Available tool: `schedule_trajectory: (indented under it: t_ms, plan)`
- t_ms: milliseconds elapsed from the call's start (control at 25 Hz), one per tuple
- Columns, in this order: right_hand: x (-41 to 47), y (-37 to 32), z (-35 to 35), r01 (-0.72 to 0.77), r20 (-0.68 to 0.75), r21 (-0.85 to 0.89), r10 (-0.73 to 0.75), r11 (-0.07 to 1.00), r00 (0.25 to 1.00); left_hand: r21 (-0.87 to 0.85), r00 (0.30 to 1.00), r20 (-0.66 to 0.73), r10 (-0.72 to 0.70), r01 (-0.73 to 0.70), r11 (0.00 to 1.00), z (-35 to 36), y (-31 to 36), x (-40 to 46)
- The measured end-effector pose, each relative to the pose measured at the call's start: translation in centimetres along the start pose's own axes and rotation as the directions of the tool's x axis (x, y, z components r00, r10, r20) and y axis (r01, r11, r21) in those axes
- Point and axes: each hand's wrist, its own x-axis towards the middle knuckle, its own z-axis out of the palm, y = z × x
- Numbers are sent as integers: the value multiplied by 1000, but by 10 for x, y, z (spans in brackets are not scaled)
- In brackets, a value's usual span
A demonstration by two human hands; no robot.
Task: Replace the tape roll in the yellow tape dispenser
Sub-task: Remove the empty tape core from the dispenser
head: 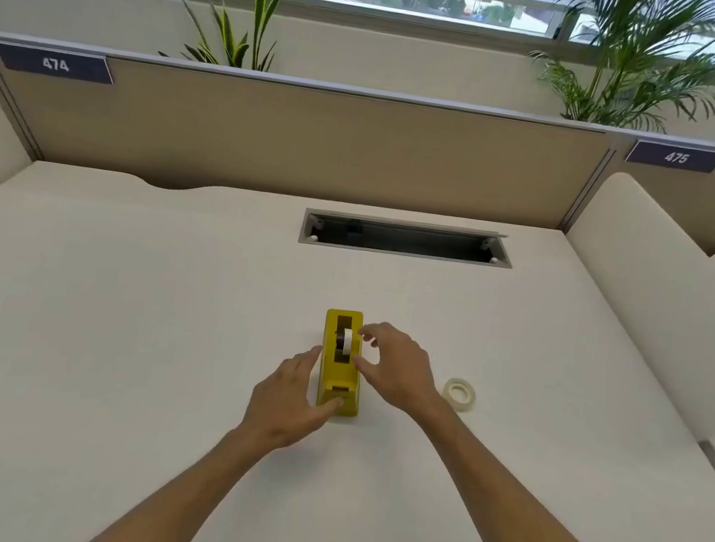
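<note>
My left hand [289, 404] braces the yellow plastic block-shaped tape dispenser [341, 363], fingers loosely spread along its left wall, thumb at the cutter end; touching, not clamped round it. My right hand [396, 369] hovers just right of it, half open and holding nothing, thumb and fingertips curled toward the white tape roll on a dark hub [346, 342] seated in the slot. As I judge it, the step is lifting that roll out: keep the left hand pressing down, pinch the roll by its rim, pull straight up. Count: one dispenser, one seated roll, one loose pale translucent tape roll [459, 394] lying flat on the cream desk [106, 326], right of my right hand.
</note>
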Motion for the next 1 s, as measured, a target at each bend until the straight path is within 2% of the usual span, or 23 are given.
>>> schedule_trajectory:
  t_ms: [640, 1000]
  plan:
    - [22, -7, 11, 21, 79, -70, -16, 997, 997, -120, 997, 1, -79, 78, 990, 17, 17, 1]
    - [25, -5, 12, 52, 87, -71, -46, 996, 995, -66, 998, -20, -66, 65, 996, 23, 20, -2]
